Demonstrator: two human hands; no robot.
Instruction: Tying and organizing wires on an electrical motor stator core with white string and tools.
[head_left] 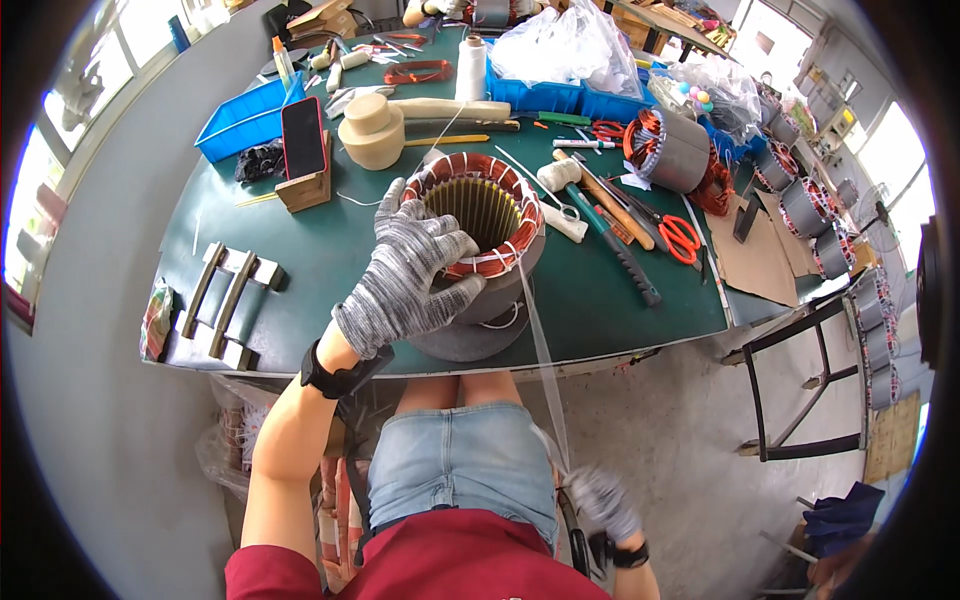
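Note:
A motor stator point(527, 203) stands upright on a round grey base point(460, 342) at the table's front edge. Its ring of copper windings is bound with white ties, and yellowish slot liners line the bore. My left hand point(405, 275), in a grey knit glove, grips the ring's near left side, with some fingers over the rim and the thumb outside. From the ring's right side a white lacing tape point(546, 365) runs taut down past the table edge. Low beside my right thigh, my gloved right hand point(605, 503) is closed on its end, slightly blurred.
Right of the stator lie a mallet point(560, 176), a green-handled tool point(615, 245) and red scissors point(680, 240). A phone point(304, 138) leans on a wooden stand at left, near a cream stepped block point(372, 132). Another stator point(665, 150) lies farther right. A black metal frame point(810, 385) stands beside the table.

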